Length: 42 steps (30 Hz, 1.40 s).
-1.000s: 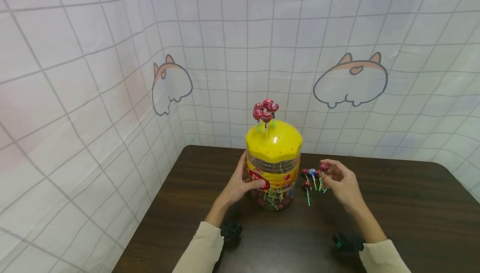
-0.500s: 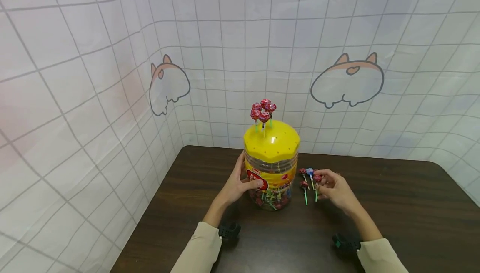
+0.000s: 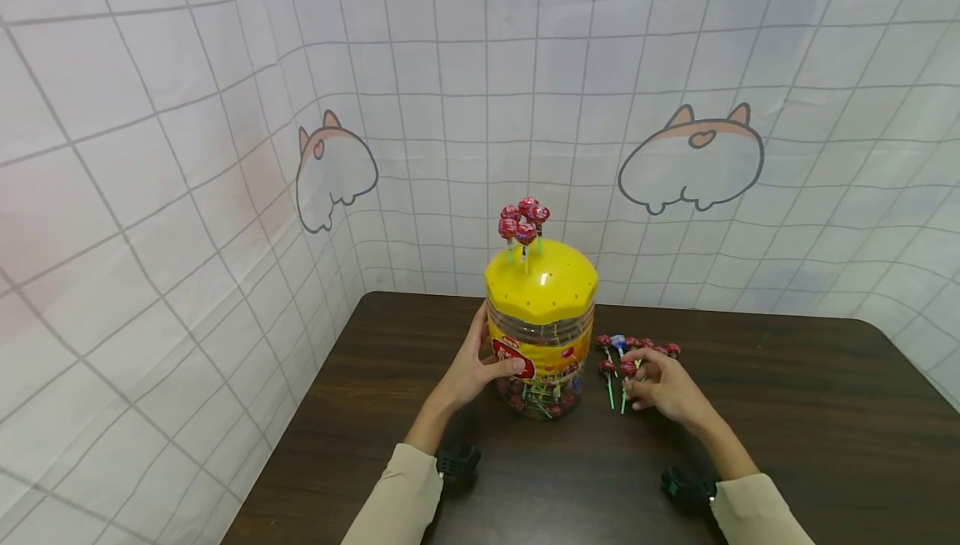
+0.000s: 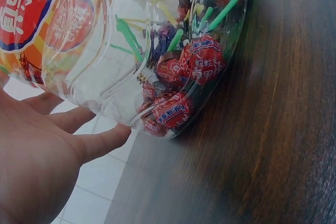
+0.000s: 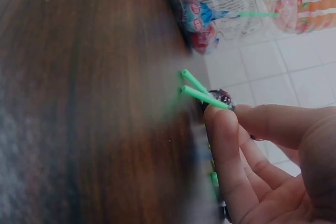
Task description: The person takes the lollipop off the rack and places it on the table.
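Observation:
A clear candy jar with a yellow lid stands upright on the table. My left hand grips its left side, thumb across the label and fingers around behind. Several red-wrapped lollipops stand upright in holes of the lid. To the right of the jar, my right hand pinches a lollipop with a green stick just at the tabletop. In the right wrist view, two green sticks show by my fingertips, and the candy head is mostly hidden behind them.
Beside the jar lie a red lollipop, a blue-wrapped one and a row of red ones partly behind my right hand. More lollipops fill the jar's bottom. A white grid-patterned curtain hangs behind the dark wooden table.
My right hand has come nearer and a little left, with the pinched lollipop lower now. Lollipops behind it have come into sight. My left hand keeps its hold on the jar.

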### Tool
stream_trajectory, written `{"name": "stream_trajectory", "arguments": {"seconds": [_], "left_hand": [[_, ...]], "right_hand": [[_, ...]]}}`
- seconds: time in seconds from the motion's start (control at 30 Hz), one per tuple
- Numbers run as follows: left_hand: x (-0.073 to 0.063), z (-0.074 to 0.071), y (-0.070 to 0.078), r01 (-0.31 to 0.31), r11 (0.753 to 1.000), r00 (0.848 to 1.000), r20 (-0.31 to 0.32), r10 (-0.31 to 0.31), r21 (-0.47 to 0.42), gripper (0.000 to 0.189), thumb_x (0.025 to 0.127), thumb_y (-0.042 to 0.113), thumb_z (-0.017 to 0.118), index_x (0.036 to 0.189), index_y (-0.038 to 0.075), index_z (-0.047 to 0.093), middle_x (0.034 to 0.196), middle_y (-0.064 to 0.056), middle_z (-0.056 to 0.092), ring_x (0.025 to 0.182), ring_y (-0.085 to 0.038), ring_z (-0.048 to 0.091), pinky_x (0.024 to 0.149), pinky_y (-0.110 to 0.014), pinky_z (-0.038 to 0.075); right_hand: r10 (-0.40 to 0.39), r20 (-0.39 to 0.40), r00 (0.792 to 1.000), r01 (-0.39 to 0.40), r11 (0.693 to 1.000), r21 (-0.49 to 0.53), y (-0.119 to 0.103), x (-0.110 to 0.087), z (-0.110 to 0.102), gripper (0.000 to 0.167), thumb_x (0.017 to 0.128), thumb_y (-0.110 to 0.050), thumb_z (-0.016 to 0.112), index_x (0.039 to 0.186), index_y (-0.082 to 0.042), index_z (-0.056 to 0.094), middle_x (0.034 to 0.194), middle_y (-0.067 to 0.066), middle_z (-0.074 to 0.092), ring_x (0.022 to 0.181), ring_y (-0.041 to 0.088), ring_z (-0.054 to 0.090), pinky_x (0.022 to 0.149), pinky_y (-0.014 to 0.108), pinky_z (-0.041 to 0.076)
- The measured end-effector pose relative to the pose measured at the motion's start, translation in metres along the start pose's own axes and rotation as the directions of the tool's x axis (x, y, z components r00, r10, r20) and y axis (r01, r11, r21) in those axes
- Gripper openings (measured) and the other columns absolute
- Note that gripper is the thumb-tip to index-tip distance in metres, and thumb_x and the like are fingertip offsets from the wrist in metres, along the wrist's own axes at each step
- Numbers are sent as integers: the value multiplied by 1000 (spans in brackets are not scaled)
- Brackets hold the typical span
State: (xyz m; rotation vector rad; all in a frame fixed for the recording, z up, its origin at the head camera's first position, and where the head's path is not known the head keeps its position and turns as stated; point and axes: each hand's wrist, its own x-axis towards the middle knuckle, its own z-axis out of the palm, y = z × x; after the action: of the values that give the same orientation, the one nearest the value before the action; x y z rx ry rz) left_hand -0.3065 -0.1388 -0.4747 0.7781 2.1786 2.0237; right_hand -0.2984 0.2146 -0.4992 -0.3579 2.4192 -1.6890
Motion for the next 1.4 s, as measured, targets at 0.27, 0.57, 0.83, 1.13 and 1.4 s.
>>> {"name": "stream_trajectory", "arguments": {"seconds": [0.27, 0.57, 0.83, 1.13, 1.4], "left_hand": [[0, 0, 0, -3, 1000, 1000, 3, 3, -8, 101, 90, 44, 78, 161, 47, 6, 155, -7, 38, 136, -29, 48, 111, -58, 46], [0, 0, 0, -1, 1000, 1000, 1, 1, 2, 101, 90, 45, 78, 162, 46, 6, 155, -7, 39, 135, -28, 47, 111, -59, 45], [0, 1, 0, -2, 1000, 1000, -1, 2, 2, 103, 87, 49, 79, 161, 49, 7, 156, -4, 39, 132, -26, 48, 111, -58, 47], [0, 1, 0, -1, 1000, 1000, -1, 1, 2, 103, 88, 50, 78, 161, 48, 6, 156, -7, 39, 134, -29, 48, 111, -59, 45], [0, 1, 0, 10, 1000, 1000, -13, -10, 9, 102, 88, 47, 79, 160, 49, 7, 157, -5, 38, 137, -30, 46, 112, -60, 45]], "right_hand": [[0, 13, 1000, 1, 999, -53, 1, 0, 0, 47, 98, -3, 65, 141, 5, 49, 93, 22, 69, 79, 26, 72, 66, 37, 62], [15, -14, 1000, -17, 991, -130, 3, 0, 1, 45, 97, -5, 67, 139, 4, 54, 90, 16, 73, 75, 25, 71, 62, 36, 61], [34, -40, 999, -41, 979, -200, 3, 1, 5, 39, 96, -3, 67, 134, 1, 59, 86, 10, 72, 71, 22, 67, 59, 33, 57], [49, -53, 997, -61, 969, -241, 1, 0, 7, 36, 95, -2, 67, 130, 1, 62, 82, 8, 70, 69, 21, 65, 57, 33, 56], [33, -43, 999, -43, 965, -257, 2, 2, 6, 37, 95, -4, 68, 131, 1, 62, 83, 8, 71, 69, 21, 64, 57, 33, 56]]}}
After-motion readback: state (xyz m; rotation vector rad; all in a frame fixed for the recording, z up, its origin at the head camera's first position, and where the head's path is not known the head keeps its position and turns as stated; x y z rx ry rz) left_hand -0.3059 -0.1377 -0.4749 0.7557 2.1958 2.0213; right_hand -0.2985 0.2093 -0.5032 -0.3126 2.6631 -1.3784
